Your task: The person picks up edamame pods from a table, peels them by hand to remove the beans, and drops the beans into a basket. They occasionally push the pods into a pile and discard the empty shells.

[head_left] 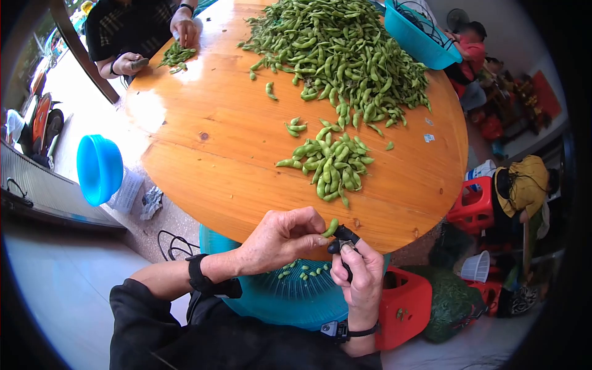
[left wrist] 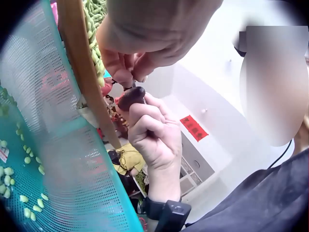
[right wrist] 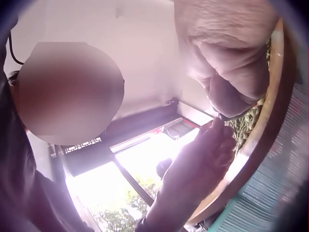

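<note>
Over the table's front edge, my left hand (head_left: 280, 237) pinches a green edamame pod (head_left: 331, 227) between thumb and fingertips. Close against it, my right hand (head_left: 361, 274) grips a small black tool (left wrist: 131, 99) with a rounded end; its working tip is hidden. Black material (head_left: 346, 234) covers the right forefinger's end. Below both hands is a teal mesh basket (head_left: 246, 290) with pale shelled beans (left wrist: 31, 212) scattered in it. Just beyond the hands lies a small pile of pods (head_left: 333, 165) on the round wooden table (head_left: 216, 166).
A big heap of pods (head_left: 345, 55) covers the table's far side, beside a blue basin (head_left: 419, 40). Across the table another person's hands (head_left: 183, 28) handle pods. Red stools (head_left: 404, 308) stand at the right. A blue tub (head_left: 100, 169) is at the left.
</note>
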A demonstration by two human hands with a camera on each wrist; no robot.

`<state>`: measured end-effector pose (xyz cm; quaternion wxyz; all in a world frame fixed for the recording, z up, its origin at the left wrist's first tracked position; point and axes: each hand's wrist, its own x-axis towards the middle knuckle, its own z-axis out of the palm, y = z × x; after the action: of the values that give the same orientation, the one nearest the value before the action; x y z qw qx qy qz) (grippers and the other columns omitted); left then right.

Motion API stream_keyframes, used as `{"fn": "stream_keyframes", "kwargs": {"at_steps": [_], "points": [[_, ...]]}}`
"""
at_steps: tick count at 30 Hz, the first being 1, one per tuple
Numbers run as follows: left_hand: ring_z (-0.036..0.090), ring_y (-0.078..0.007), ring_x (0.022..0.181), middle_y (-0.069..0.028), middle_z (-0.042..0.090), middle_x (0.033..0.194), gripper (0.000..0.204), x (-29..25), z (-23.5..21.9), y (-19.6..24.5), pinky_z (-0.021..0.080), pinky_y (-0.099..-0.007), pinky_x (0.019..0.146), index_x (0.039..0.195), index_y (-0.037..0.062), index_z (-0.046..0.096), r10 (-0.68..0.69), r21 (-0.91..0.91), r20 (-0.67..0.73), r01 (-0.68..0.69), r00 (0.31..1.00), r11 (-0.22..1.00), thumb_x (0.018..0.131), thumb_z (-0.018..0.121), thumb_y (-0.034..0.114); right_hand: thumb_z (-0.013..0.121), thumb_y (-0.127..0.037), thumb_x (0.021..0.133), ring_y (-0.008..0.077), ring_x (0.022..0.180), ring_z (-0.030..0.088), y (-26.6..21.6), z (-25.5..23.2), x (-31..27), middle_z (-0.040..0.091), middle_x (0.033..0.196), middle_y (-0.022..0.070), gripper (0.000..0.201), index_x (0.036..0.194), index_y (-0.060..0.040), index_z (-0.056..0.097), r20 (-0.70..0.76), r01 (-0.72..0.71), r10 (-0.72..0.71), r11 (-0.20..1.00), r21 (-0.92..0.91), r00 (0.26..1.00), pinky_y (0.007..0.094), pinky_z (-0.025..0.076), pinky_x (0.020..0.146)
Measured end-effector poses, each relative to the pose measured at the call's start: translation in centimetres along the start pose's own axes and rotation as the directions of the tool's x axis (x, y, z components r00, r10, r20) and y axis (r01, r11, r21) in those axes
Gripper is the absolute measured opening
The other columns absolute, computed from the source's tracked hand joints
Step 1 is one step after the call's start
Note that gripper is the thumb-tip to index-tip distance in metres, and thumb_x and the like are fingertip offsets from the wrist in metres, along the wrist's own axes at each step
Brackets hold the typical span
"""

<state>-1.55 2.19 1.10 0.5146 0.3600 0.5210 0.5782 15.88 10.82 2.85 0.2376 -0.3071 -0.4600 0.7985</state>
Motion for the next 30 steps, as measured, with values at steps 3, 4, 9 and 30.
{"fn": "stream_keyframes", "kwargs": {"at_steps": [3, 4, 9, 30], "points": [[0.058, -0.0046, 0.077, -0.0032, 0.065, 0.08, 0.01, -0.6, 0.3, -0.4, 0.051, -0.0243, 0.066, 0.093, 0.0001, 0.06, 0.16, 0.173, -0.043, -0.151, 0.986, 0.973, 0.092, 0.068, 0.005, 0.051, -0.006, 0.099, 0.0049, 0.052, 0.04, 0.4, -0.2, 0.2, 0.046, 0.065, -0.0004, 0.025, 0.117, 0.0078, 0.061, 0.04, -0.034, 0.033, 0.999, 0.018, 0.999, 0.0203, 0.029, 0.042], [0.062, -0.0075, 0.077, -0.0038, 0.065, 0.081, 0.008, -0.6, 0.5, -0.9, 0.052, -0.0262, 0.065, 0.091, -0.0003, 0.06, 0.151, 0.167, -0.04, -0.143, 0.988, 0.976, 0.092, 0.067, 0.003, 0.052, -0.006, 0.099, 0.0048, 0.052, 0.04, 0.3, 0.1, 0.1, 0.047, 0.066, -0.0005, 0.024, 0.116, 0.008, 0.061, 0.036, -0.044, 0.043, 0.999, 0.027, 0.998, 0.0201, 0.029, 0.042], [0.07, -0.0185, 0.076, -0.0088, 0.065, 0.083, 0.006, -0.7, 0.6, -0.9, 0.055, -0.031, 0.062, 0.088, -0.0003, 0.061, 0.289, 0.409, 0.004, -0.265, 0.957, 0.873, 0.088, 0.066, -0.002, 0.054, -0.006, 0.098, 0.0047, 0.053, 0.041, 0.6, -0.3, 0.0, 0.049, 0.069, -0.0007, 0.023, 0.115, 0.008, 0.061, 0.035, -0.059, 0.059, 0.998, -0.004, 0.998, 0.0194, 0.031, 0.044], [0.061, -0.0121, 0.076, -0.0041, 0.063, 0.083, 0.032, -0.5, 1.4, -1.8, 0.051, -0.0265, 0.069, 0.113, 0.0036, 0.05, 0.051, -0.042, 0.158, -0.045, 0.986, 0.998, 0.093, 0.07, 0.02, 0.062, -0.009, 0.093, 0.0103, 0.055, 0.055, -1.0, -0.6, -1.0, 0.055, 0.069, 0.0029, 0.014, 0.098, 0.0035, 0.066, 0.142, 0.166, -0.106, 0.837, -0.522, 0.984, 0.0255, 0.042, 0.049]]}}
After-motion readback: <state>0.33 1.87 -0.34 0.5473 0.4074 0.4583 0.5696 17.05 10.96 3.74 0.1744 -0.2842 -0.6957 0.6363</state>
